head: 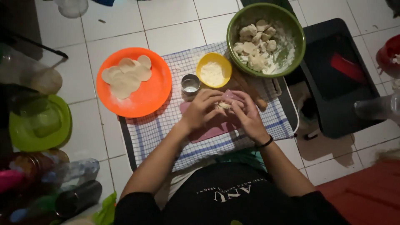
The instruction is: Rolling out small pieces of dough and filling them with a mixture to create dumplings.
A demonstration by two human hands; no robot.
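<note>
Dough piece [225, 105] is pinched between both grips, left hand [203, 109] and right hand [246, 113] closed together on it, over the pink board [208, 132], just below the yellow flour bowl [213, 70].

Checked cloth [166, 125] spread on a white tiled floor [179, 21]. Left of the cloth, an orange plate [152, 98] bearing flat dough rounds [127, 75]; on the cloth's far edge, a small metal cup [191, 84], a yellow bowl of flour [213, 70], and a green bowl of dough lumps [291, 31]. Well left, a green container [39, 125].
</note>
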